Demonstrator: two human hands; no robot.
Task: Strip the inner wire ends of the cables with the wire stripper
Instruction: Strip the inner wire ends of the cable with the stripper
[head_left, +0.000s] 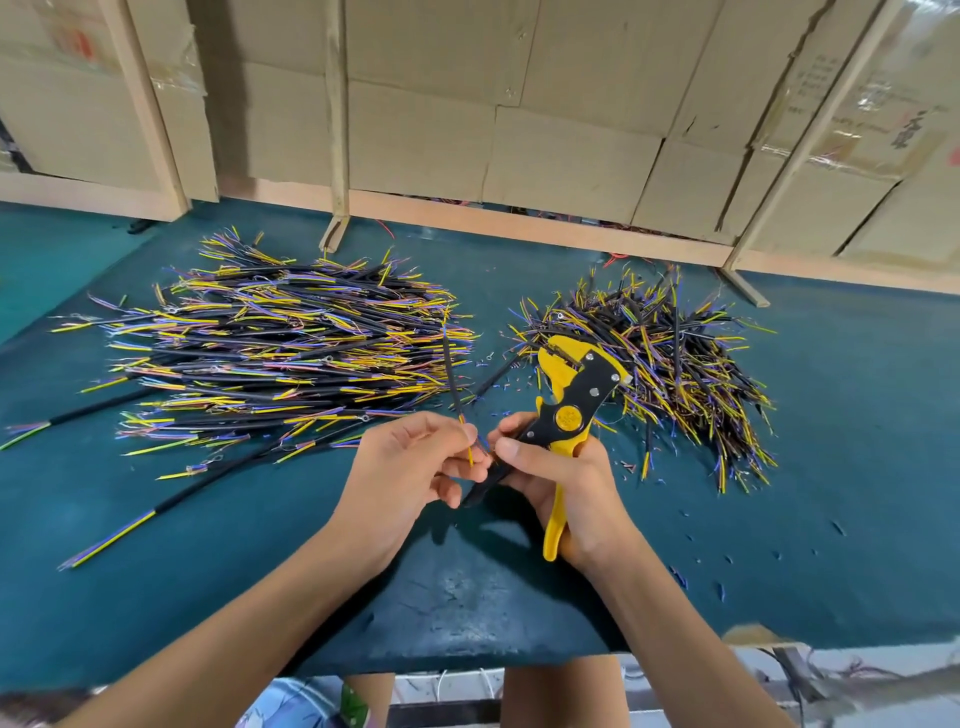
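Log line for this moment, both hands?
left hand: pinches cable | right hand: grips wire stripper | stage: separating inner wires

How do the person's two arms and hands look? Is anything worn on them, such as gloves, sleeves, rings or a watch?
Both forearms are bare up to the lower edge of the picture, so no sleeve shows. The left hand and the right hand wear no gloves. No ring, watch or bracelet is visible on the fingers or wrists that show. The fingernails are short and carry no polish that I can see.
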